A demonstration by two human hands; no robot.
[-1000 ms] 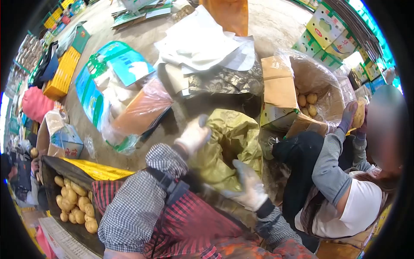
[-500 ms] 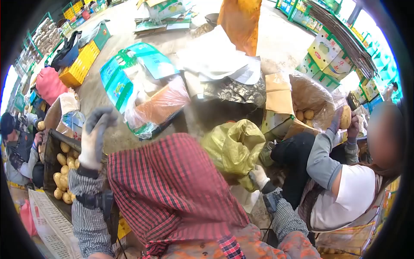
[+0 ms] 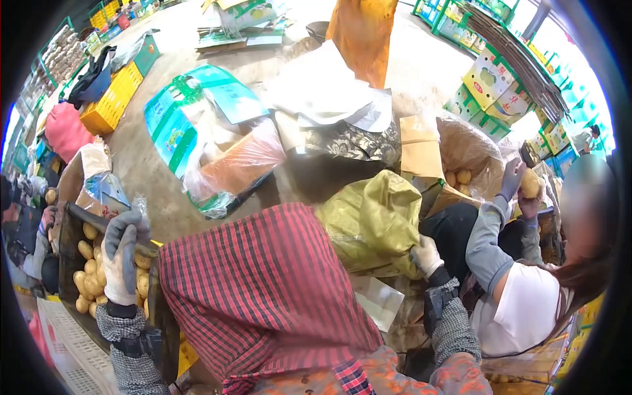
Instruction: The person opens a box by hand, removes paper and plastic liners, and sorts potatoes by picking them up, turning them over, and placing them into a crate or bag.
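My right hand, in a white and grey glove, grips the edge of a yellow-green woven sack. The sack is crumpled and stands at the right of my lap. My left hand, gloved alike, is raised at the near side of a dark-lined bin of potatoes. Its fingers are curled in; whatever they hold, if anything, I cannot make out. A bit of clear plastic shows just above the fingertips. A red and black checked cloth covers my lap.
At right, a co-worker holds a large potato beside a plastic-lined carton containing potatoes. Another person works at far left. Ahead lie a blue carton with plastic and a patterned cloth under white sheets.
My left hand has moved down and left, towards the potato bin. My right hand has shifted right and slightly up, pulling the sack's edge with it. The co-worker's potato is lower.
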